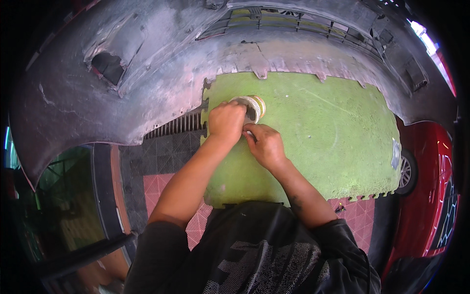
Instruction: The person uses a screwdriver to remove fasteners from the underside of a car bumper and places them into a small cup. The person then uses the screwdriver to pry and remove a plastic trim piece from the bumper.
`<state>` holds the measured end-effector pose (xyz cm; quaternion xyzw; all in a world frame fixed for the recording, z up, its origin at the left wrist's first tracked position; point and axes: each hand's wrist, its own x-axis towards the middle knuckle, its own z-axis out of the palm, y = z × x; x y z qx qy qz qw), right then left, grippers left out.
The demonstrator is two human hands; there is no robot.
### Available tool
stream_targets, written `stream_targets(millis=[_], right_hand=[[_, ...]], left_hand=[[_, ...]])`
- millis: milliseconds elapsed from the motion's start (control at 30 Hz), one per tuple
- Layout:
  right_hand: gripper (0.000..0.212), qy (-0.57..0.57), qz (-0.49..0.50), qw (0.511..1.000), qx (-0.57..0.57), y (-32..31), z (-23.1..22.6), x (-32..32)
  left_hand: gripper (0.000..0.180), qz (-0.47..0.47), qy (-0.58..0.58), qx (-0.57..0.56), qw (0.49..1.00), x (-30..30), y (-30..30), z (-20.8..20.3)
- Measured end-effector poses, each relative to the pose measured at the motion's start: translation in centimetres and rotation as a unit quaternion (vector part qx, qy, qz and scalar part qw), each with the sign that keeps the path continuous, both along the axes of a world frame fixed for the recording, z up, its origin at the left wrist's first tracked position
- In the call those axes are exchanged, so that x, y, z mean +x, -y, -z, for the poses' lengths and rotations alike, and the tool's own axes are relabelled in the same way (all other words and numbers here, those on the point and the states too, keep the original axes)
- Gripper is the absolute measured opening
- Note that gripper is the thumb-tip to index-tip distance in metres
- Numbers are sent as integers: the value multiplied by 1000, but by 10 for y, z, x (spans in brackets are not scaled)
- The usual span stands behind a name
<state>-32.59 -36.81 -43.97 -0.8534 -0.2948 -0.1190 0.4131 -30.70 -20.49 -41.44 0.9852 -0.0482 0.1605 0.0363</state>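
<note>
Handling a white-rimmed cylinder point(256, 107), tape roll or tub unclear, over the green mat point(333, 132). Left hand point(228, 120) curled over its left side, apparently gripping it; right hand point(265, 145) pinched up at the lower edge, contents cannot be told. Judged mid-step: cylinder not yet released. Worn car bumper point(303, 56) ahead, touched by neither hand; its remaining work cannot be read.

A green foam mat point(338, 142) with interlocking edges covers the middle of the floor, beside dark tiles point(166, 154) and pinkish-red tiles point(157, 188) at centre left. A dark, greenish glass pane point(73, 196) fills the lower left; a red car point(427, 166) stands far right, below bright light point(423, 36) at upper right.
</note>
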Motion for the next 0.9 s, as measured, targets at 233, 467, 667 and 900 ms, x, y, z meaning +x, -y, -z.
stream_targets(millis=[233,467,667,900], right_hand=[[42,-5,-39,998,56,1,15,4],[102,-2,82,997,-14,19,-7,20],[86,-46,48,997,-28,22,-5,32],[83,-56,56,996,-35,18,-4,30]], left_hand=[[12,35,-33,-20,999,-2,-10,-3],[11,48,-9,-19,999,3,-5,-6],[8,47,-23,-52,997,-2,1,-7],[8,-8,-61,-105,993,1,8,-10]])
